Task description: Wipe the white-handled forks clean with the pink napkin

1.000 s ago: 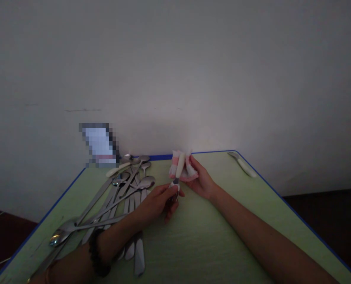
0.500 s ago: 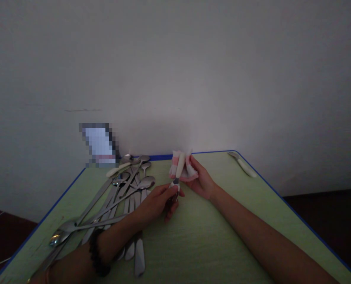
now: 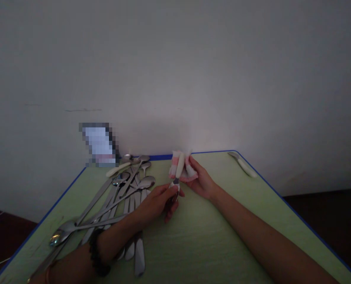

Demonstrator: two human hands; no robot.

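Spoon (image 3: 179,167) sat between the hands toward the table's (image 3: 199,236) far edge, long axis pointing at that edge, left hand (image 3: 159,201) pinching its nearer metal end, right hand (image 3: 203,181) grasping the cloth (image 3: 190,171) flanking its handle.

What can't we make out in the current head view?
- Utensil's metal end: partly covered by the left hand's thumb and fingers.
- Right hand's fingers: mostly hidden behind the cloth.
- Cutlery count: pieces overlap, and the left forearm covers some.
- Screen content: pixelated.
- Right forearm's near end: cut off by the bottom edge.
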